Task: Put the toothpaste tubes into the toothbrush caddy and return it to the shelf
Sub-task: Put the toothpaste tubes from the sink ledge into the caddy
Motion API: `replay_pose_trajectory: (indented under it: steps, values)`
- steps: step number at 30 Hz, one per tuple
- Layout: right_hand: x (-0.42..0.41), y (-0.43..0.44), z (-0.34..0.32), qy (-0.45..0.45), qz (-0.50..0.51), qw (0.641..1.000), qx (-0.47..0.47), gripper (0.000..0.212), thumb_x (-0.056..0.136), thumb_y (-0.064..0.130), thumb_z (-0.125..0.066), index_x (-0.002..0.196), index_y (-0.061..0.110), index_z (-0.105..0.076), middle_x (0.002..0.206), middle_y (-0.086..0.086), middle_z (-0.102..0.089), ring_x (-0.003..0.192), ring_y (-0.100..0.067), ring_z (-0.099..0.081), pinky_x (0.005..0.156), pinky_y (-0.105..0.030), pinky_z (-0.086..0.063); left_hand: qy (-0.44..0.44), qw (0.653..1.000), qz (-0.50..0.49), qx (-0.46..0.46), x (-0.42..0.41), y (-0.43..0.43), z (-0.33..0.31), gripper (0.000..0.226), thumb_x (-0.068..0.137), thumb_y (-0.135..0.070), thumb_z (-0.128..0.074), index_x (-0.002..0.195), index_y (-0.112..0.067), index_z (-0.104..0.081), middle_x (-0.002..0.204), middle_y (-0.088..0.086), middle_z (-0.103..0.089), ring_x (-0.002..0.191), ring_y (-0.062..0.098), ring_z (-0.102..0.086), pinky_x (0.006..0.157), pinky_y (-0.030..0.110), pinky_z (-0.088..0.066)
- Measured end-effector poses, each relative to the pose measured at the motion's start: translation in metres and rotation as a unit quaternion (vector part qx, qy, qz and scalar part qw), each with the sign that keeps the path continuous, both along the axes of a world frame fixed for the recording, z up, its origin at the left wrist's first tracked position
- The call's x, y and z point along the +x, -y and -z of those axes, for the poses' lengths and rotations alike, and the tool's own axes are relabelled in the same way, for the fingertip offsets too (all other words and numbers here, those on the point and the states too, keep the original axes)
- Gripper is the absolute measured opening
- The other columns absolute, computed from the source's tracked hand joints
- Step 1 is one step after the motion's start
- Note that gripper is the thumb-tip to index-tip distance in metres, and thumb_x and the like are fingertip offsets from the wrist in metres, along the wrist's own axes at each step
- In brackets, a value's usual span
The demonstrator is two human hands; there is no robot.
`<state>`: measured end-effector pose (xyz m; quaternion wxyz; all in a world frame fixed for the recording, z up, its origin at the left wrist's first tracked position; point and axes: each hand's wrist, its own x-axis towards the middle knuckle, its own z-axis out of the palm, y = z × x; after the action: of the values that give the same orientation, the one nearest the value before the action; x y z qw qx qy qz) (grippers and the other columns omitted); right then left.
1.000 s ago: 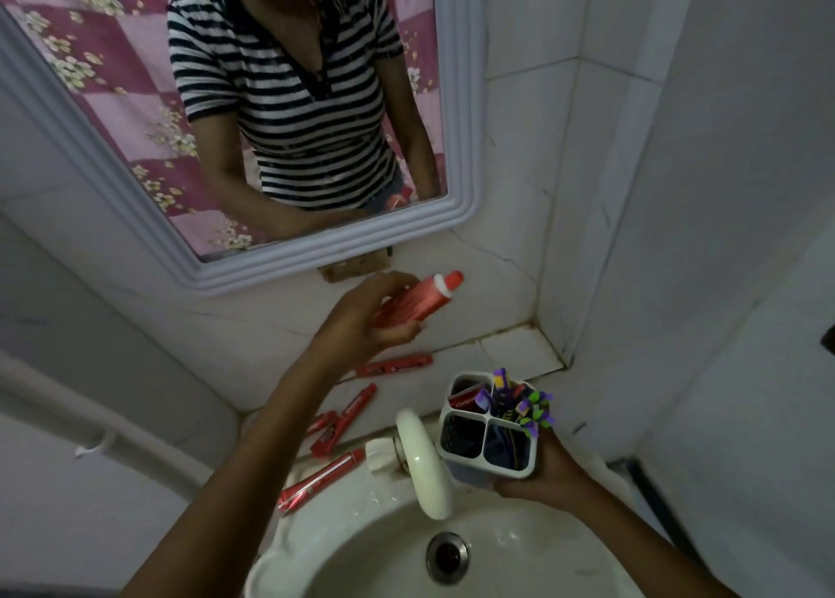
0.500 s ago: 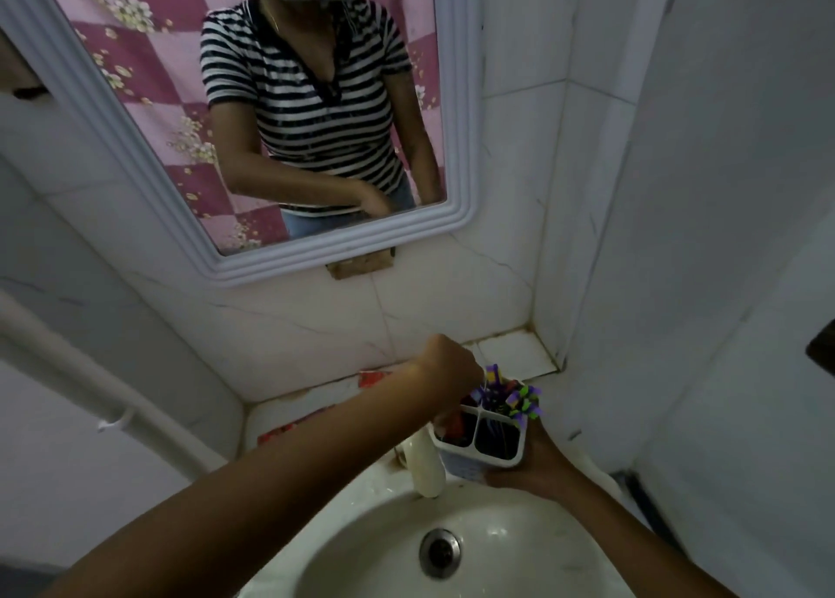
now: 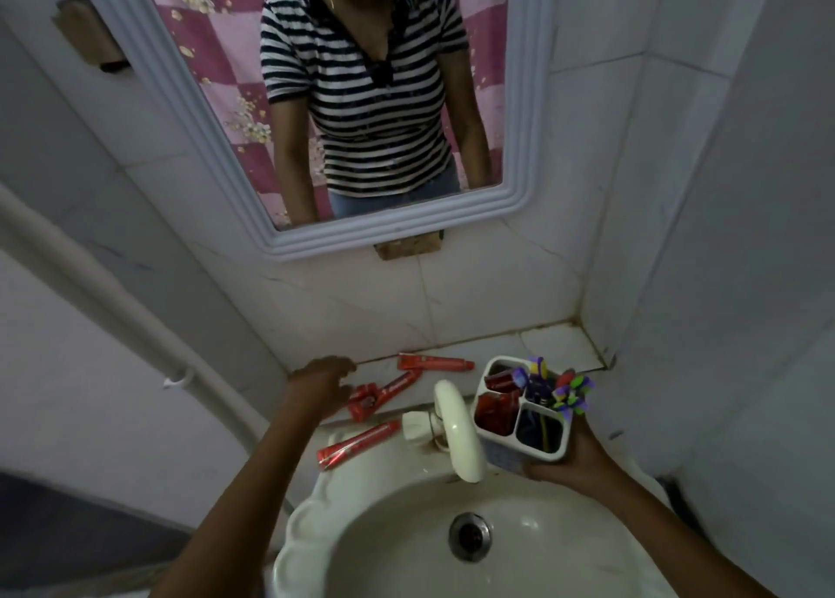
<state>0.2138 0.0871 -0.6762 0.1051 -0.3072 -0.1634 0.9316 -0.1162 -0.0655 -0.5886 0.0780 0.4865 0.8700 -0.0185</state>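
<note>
My right hand [image 3: 570, 457] holds the white four-compartment toothbrush caddy [image 3: 524, 439] by its base, above the sink's right rim. Red tubes sit in its two left compartments and purple-green toothbrushes [image 3: 560, 389] stand in the right ones. My left hand [image 3: 318, 383] is empty with fingers spread, over the tiled shelf [image 3: 555, 342], just left of a short red toothpaste tube [image 3: 366, 401]. Another red tube [image 3: 397, 385] lies diagonally beside it. A third red tube [image 3: 436, 363] lies along the wall. One more red tube [image 3: 359, 445] rests on the sink's back rim.
The white sink [image 3: 406, 548] with its drain [image 3: 470, 536] fills the bottom; a white faucet [image 3: 456, 430] stands between the loose tubes and the caddy. A framed mirror [image 3: 289, 236] hangs above. Tiled walls close the corner at right; a white pipe [image 3: 113, 299] runs along the left.
My left hand put the red tube into the caddy, then moved back left to the shelf, empty. The caddy has stayed in my right hand.
</note>
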Motion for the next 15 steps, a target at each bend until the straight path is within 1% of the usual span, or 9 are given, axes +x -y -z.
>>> replay_pose_trajectory:
  steps: [2,3,5,6,7,8,10,13,15]
  values:
    - [0.006,-0.001,0.003,0.03,-0.018,0.995,0.096,0.101,0.031,0.045,-0.098,0.117,0.008,-0.062,0.096,-0.001,-0.079,0.103,-0.03,-0.065,0.072,-0.038,-0.063,-0.006,0.996,-0.031,-0.083,-0.008,0.019,0.026,0.046,0.089,-0.028,-0.055,0.134,-0.028,-0.049,0.137,-0.003,-0.055,0.124,0.019,-0.053,0.098,0.031,-0.047]
    - [0.006,-0.005,-0.004,0.015,0.016,0.999,0.039,0.1,0.039,0.053,-0.092,0.12,0.008,-0.057,0.097,0.009,-0.077,0.102,-0.019,-0.066,0.077,-0.028,-0.062,-0.011,0.995,-0.041,-0.094,-0.01,0.026,0.037,0.048,0.088,-0.025,-0.055,0.135,-0.028,-0.048,0.135,-0.002,-0.056,0.122,0.02,-0.054,0.097,0.032,-0.049]
    - [0.007,-0.008,-0.002,-0.022,0.066,0.996,-0.049,0.065,0.069,0.045,-0.08,0.12,0.015,-0.054,0.094,0.0,-0.077,0.086,-0.006,-0.072,0.074,-0.024,-0.062,-0.027,0.996,-0.054,-0.064,-0.013,0.036,0.055,0.044,0.085,-0.02,-0.056,0.128,-0.025,-0.054,0.123,0.001,-0.062,0.112,0.023,-0.06,0.088,0.034,-0.053]
    - [0.011,-0.006,-0.001,-0.036,0.063,0.996,-0.051,0.045,0.082,0.035,-0.073,0.119,0.015,-0.055,0.088,-0.008,-0.078,0.077,-0.011,-0.075,0.065,-0.028,-0.063,-0.034,0.997,-0.063,-0.039,-0.015,0.038,0.062,0.038,0.085,-0.018,-0.054,0.122,-0.022,-0.057,0.117,0.003,-0.064,0.106,0.025,-0.062,0.084,0.035,-0.054]
    - [0.014,-0.005,0.006,-0.034,0.045,0.998,-0.041,0.048,0.081,0.032,-0.076,0.12,0.015,-0.055,0.084,-0.01,-0.079,0.073,-0.016,-0.076,0.061,-0.03,-0.063,-0.035,0.997,-0.071,-0.016,-0.016,0.038,0.067,0.032,0.085,-0.017,-0.051,0.116,-0.019,-0.06,0.111,0.006,-0.066,0.1,0.026,-0.064,0.08,0.036,-0.055]
    - [0.012,-0.008,0.003,-0.023,-0.017,0.999,-0.015,0.07,0.065,0.038,-0.087,0.121,0.011,-0.056,0.084,-0.006,-0.079,0.073,-0.015,-0.075,0.062,-0.025,-0.063,-0.029,0.997,-0.077,0.002,-0.019,0.038,0.07,0.028,0.087,-0.018,-0.049,0.112,-0.018,-0.061,0.107,0.007,-0.066,0.096,0.027,-0.064,0.079,0.036,-0.055]
    - [0.011,-0.012,0.003,-0.026,0.003,0.999,-0.04,0.105,0.033,0.05,-0.096,0.121,0.007,-0.059,0.089,0.007,-0.078,0.082,-0.007,-0.073,0.069,-0.02,-0.061,0.012,0.995,-0.094,0.037,-0.021,0.037,0.069,0.023,0.088,-0.021,-0.05,0.108,-0.016,-0.061,0.104,0.009,-0.065,0.093,0.026,-0.062,0.079,0.034,-0.053]
    - [0.005,-0.009,0.021,-0.022,-0.014,1.0,0.011,0.094,0.025,0.03,-0.101,0.111,0.007,-0.072,0.107,-0.017,-0.075,0.104,-0.036,-0.067,0.087,-0.05,-0.055,0.076,0.975,-0.135,0.16,-0.017,0.032,0.049,0.024,0.087,-0.019,-0.061,0.11,-0.012,-0.064,0.104,0.013,-0.065,0.094,0.029,-0.061,0.077,0.032,-0.046]
    - [0.001,-0.008,0.019,-0.017,0.005,1.0,0.003,0.09,0.025,0.024,-0.1,0.109,0.008,-0.072,0.103,-0.021,-0.075,0.101,-0.039,-0.067,0.085,-0.053,-0.056,0.098,0.946,-0.14,0.277,-0.006,0.022,0.021,0.024,0.085,-0.016,-0.066,0.108,-0.01,-0.065,0.099,0.012,-0.067,0.087,0.029,-0.065,0.073,0.031,-0.047]
